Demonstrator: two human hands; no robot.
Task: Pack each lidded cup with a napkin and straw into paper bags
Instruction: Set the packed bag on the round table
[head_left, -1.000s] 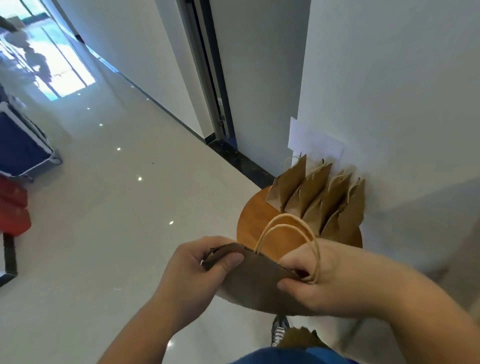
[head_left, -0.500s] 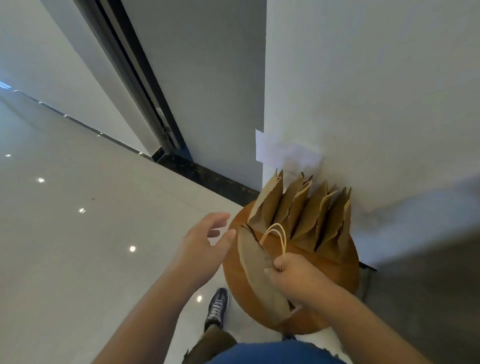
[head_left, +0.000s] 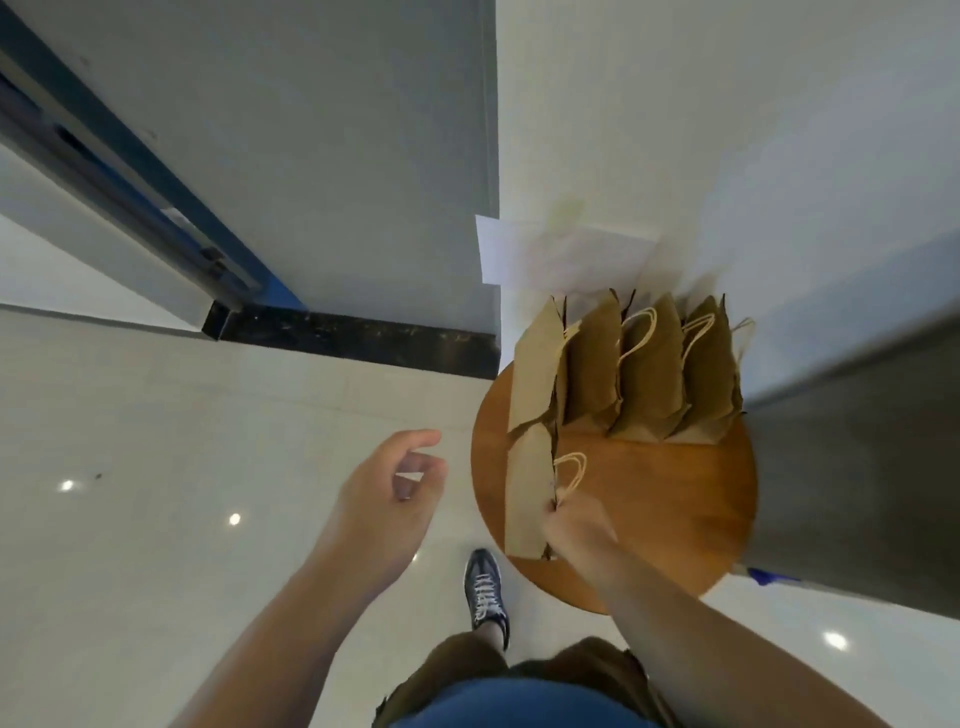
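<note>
- While pinching the bag (head_left: 525, 499) at its top edge, right beside the looped handle (head_left: 571, 455), grips with the right hand (head_left: 576, 530) alone: fingers curled tight on the paper, thumb not clearly seen.
- Holds that bag folded flat and upright at the left side of the round table (head_left: 665, 509), edge-on to the camera; cannot tell whether its bottom touches the wood.
- Hangs the left hand (head_left: 387, 499) over the floor (head_left: 156, 467), left of the table and apart from the bag; opened loosely, fingers gently curved, gripping nothing and touching nothing.
- Finds a row of bags (head_left: 649, 379) at the table's far side, standing upright, packed one against the next, close against the wall (head_left: 727, 130).
- Places the held bag just in front of the row's leftmost one, very near it; cannot tell whether touching.
- Shows a white sheet (head_left: 561, 254) lying flat on the wall just above the row.
- Shows one shoe (head_left: 485, 587) on the floor below the table's near-left edge, between the two forearms.
</note>
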